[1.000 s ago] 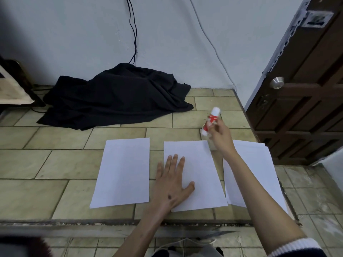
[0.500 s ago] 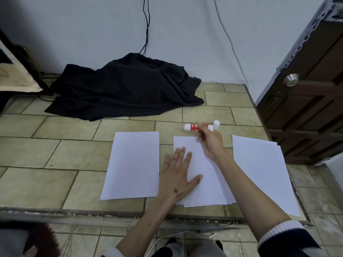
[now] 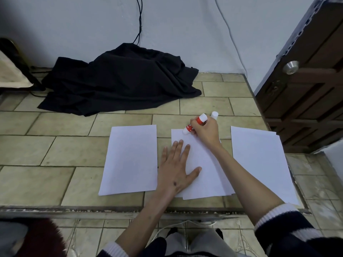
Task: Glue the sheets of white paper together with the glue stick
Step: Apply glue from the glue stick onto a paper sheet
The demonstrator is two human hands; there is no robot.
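Fingers [image 3: 199,127] of the right hand [image 3: 205,131] clench the red-and-white glue stick [image 3: 195,123], tip angled down-left onto the middle white paper sheet's [image 3: 206,164] far edge; left hand [image 3: 176,167] lies flat, pinning it.

A tiled counter [image 3: 55,151] of pale olive stone meets a blue-grey wall [image 3: 176,30] beyond the hand, black cloth [image 3: 120,80] heaped there, a dark wooden door [image 3: 306,93] rightward.
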